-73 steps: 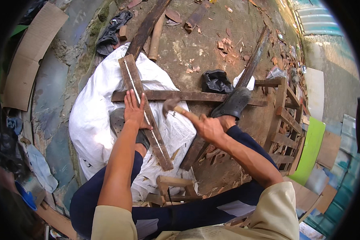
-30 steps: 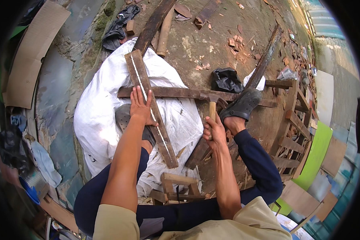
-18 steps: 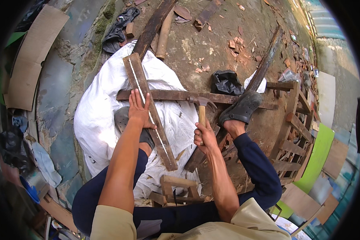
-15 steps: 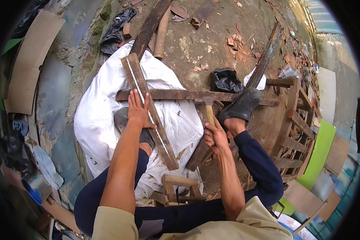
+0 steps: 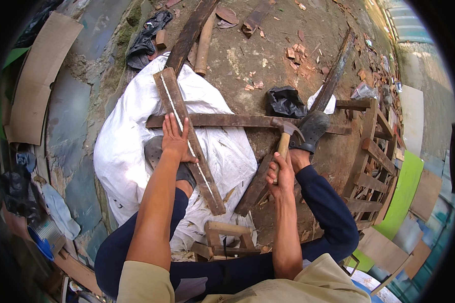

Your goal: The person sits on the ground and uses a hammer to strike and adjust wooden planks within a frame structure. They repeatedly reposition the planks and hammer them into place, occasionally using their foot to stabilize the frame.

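My left hand [image 5: 176, 141] lies with its fingers stretched out on a brown wooden plank [image 5: 203, 174] that has a white strip along its length. That plank slants across a longer, crosswise wooden beam [image 5: 227, 120]. Wrapped round the wooden handle of a claw hammer [image 5: 283, 144] is my right hand [image 5: 280, 174]. The hammer's metal head is raised, close to the beam and my right clog [image 5: 316, 129]. My left clog [image 5: 154, 152] is partly hidden behind my left forearm. A white sack [image 5: 129, 131] is spread under the plank.
A slatted wooden frame [image 5: 371, 151] stands at the right. A dark beam [image 5: 333, 73] slants beyond my right foot, near a black plastic bag [image 5: 285, 101]. A small wooden stool-like piece [image 5: 227, 230] sits close to me. Broken brick bits [image 5: 296, 53] litter the ground.
My right hand has tilted and moved the hammer to the right, its head now nearer my right clog. The left hand and plank have stayed in place.
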Available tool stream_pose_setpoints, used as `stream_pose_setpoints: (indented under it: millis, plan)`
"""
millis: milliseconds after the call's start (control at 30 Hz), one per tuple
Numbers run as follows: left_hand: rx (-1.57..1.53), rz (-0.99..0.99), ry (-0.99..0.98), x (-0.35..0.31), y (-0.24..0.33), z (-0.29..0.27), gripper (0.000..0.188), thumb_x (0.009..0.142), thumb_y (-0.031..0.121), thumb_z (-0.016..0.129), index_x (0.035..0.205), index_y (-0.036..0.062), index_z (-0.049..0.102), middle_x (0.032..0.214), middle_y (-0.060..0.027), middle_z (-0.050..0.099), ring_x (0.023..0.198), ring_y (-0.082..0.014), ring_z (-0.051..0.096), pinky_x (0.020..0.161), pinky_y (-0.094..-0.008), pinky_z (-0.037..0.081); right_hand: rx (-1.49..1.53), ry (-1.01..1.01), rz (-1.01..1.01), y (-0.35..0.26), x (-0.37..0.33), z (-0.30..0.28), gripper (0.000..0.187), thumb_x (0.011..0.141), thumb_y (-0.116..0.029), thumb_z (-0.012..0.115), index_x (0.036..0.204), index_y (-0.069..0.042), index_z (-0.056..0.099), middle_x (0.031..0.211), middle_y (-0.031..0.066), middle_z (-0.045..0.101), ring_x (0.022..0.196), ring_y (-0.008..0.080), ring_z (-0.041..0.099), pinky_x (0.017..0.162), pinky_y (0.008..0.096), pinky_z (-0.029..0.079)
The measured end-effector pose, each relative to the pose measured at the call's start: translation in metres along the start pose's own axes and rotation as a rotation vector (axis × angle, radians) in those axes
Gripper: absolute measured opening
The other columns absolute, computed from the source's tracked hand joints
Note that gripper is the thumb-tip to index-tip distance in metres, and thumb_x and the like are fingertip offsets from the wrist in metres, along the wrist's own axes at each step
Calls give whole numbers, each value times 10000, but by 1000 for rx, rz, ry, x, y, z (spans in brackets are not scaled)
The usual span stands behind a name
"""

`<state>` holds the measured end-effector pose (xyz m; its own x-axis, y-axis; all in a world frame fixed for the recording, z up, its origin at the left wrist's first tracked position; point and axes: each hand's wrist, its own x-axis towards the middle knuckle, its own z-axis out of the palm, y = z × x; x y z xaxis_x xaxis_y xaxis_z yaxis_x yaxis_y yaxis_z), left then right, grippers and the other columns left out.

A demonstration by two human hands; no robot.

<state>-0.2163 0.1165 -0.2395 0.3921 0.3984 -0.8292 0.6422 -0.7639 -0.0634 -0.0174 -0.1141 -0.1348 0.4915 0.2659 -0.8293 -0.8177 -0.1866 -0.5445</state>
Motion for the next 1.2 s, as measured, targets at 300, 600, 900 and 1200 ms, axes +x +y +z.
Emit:
stream_pose_setpoints:
  millis: [300, 600, 900, 1200]
  plan:
    - [-5, 34, 26, 3, 5, -2, 1510, 601, 833, 714, 1586, 73, -142, 1568, -406, -164, 1457, -550, -204, 1178, -604, -100, -173, -75, 203, 34, -5, 26, 547, 981, -161, 598, 1484, -193, 384, 681, 11, 461, 456, 102, 398, 392, 256, 318]
    - [-36, 58, 64, 8, 2, 10, 1519, 598, 812, 741, 1582, 103, -175, 1569, -394, -188, 1453, -547, -221, 1172, -609, -113, -1458, -238, -509, 26, -17, 19, 595, 979, -279, 614, 1528, -182, 408, 1031, 298, 692, 847, 435, 707, 803, 479, 531]
    - [-1, 57, 70, -1, -4, 6, 1499, 596, 807, 738, 1593, 101, -132, 1599, -369, -121, 1484, -516, -165, 1199, -576, -81, -1748, -615, -870, -56, 29, 150, 545, 963, -255, 599, 1486, -209, 451, 821, 281, 674, 759, 468, 672, 697, 534, 527]
    - [-2, 69, 37, 1, -5, 6, 1477, 634, 797, 732, 1576, 161, -212, 1607, -329, -178, 1474, -496, -224, 1170, -605, -123, -2359, -878, -793, -76, 24, 124, 455, 944, -254, 574, 1399, -268, 560, 734, 219, 674, 665, 391, 684, 620, 492, 550]
